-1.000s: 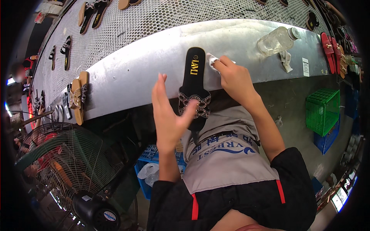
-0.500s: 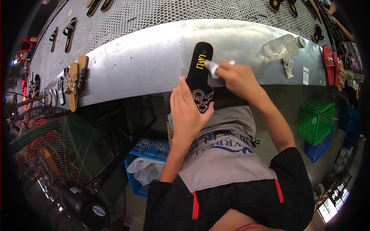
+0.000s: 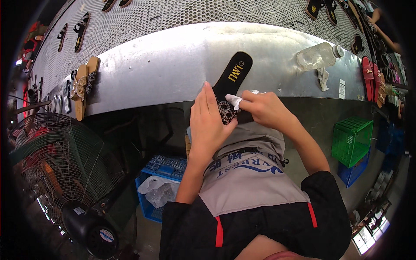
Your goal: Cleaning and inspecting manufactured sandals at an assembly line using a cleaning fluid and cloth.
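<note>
A black slide sandal (image 3: 232, 74) with a patterned, cut-out strap lies tilted over the near edge of the metal table, its heel pointing away to the right. My left hand (image 3: 207, 122) grips it by the strap end, fingers along its left side and thumb at the toe. In my right hand (image 3: 264, 108) is a white cloth (image 3: 234, 101), pinched between the fingers and pressed near the upper edge of the strap. Part of the strap is hidden behind my left hand.
A clear bottle (image 3: 318, 56) lies on the metal table (image 3: 169, 65) beside a white rag (image 3: 323, 79). Tan sandals (image 3: 82, 89) sit left, red ones (image 3: 368, 78) right. Behind runs a perforated belt (image 3: 182, 12) carrying sandals. A fan (image 3: 65, 173) and crates (image 3: 352, 141) stand below.
The cloth in my right hand has moved from the printed heel area down toward the strap. The sandal has turned, its heel swinging right. My left hand keeps its hold.
</note>
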A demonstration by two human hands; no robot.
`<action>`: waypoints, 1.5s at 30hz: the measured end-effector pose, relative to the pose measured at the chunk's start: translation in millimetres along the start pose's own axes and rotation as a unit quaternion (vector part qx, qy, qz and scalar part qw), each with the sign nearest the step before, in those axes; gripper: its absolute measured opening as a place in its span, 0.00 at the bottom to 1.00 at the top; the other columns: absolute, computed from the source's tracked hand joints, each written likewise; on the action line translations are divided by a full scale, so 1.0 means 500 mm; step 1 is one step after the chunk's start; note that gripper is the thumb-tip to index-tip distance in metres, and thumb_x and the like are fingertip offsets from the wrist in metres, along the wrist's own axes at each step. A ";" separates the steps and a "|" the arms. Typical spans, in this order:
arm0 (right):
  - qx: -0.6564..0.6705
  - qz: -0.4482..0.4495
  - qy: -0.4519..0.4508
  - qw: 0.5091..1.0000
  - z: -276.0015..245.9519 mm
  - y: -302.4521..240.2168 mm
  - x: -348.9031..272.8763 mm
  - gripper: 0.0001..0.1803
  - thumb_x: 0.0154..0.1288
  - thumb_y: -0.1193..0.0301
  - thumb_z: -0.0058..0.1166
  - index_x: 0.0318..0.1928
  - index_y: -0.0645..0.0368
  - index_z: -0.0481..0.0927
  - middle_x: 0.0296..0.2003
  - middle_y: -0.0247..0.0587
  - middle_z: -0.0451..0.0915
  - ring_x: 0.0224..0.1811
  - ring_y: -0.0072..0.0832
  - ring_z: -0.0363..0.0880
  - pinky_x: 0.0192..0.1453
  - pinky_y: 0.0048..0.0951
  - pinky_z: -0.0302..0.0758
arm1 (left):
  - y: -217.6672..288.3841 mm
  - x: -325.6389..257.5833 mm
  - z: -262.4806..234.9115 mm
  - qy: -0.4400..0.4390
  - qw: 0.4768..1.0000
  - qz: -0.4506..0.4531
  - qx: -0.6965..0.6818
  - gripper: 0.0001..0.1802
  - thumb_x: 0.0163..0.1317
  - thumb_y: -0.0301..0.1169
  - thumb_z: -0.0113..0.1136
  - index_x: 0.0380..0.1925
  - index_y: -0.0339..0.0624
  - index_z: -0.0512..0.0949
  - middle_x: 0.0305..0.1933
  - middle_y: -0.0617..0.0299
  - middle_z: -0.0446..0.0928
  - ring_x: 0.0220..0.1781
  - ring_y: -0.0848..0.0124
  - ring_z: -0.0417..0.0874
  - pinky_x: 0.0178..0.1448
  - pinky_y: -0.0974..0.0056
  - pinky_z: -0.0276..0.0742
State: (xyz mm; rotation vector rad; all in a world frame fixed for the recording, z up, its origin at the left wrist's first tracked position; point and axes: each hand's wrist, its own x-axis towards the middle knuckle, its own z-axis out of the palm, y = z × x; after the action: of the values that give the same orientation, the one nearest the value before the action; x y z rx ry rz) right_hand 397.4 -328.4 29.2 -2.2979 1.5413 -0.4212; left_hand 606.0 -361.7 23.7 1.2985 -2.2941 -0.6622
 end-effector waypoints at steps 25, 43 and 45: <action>-0.118 -0.030 0.052 0.991 -0.036 0.045 0.011 0.21 0.59 0.75 0.57 0.53 0.45 0.83 0.36 0.33 0.77 0.29 0.35 0.84 0.28 0.38 0.78 | 0.000 0.024 0.001 -0.010 1.000 -0.005 0.028 0.57 0.46 0.42 0.79 0.71 0.27 0.59 0.64 0.44 0.70 0.64 0.49 0.72 0.64 0.50 0.72; -0.084 0.052 -0.045 0.994 -0.030 -0.014 -0.035 0.25 0.60 0.77 0.55 0.58 0.44 0.81 0.35 0.37 0.76 0.31 0.38 0.84 0.30 0.39 0.78 | -0.004 0.027 -0.004 -0.017 1.000 -0.010 0.008 0.58 0.45 0.42 0.80 0.72 0.28 0.58 0.65 0.43 0.69 0.65 0.48 0.72 0.63 0.50 0.75; -0.071 0.049 -0.028 0.996 -0.026 -0.019 -0.026 0.27 0.60 0.76 0.55 0.60 0.42 0.81 0.35 0.37 0.76 0.31 0.38 0.84 0.30 0.39 0.78 | -0.002 0.027 -0.001 -0.020 1.000 -0.011 -0.004 0.59 0.45 0.42 0.80 0.72 0.28 0.57 0.66 0.43 0.69 0.66 0.47 0.71 0.63 0.51 0.76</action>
State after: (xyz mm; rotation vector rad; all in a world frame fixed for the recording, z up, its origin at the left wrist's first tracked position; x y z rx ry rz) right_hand 395.1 -314.2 44.3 -2.3053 1.6973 -0.2256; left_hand 600.6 -374.2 25.4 1.3198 -2.3097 -0.7119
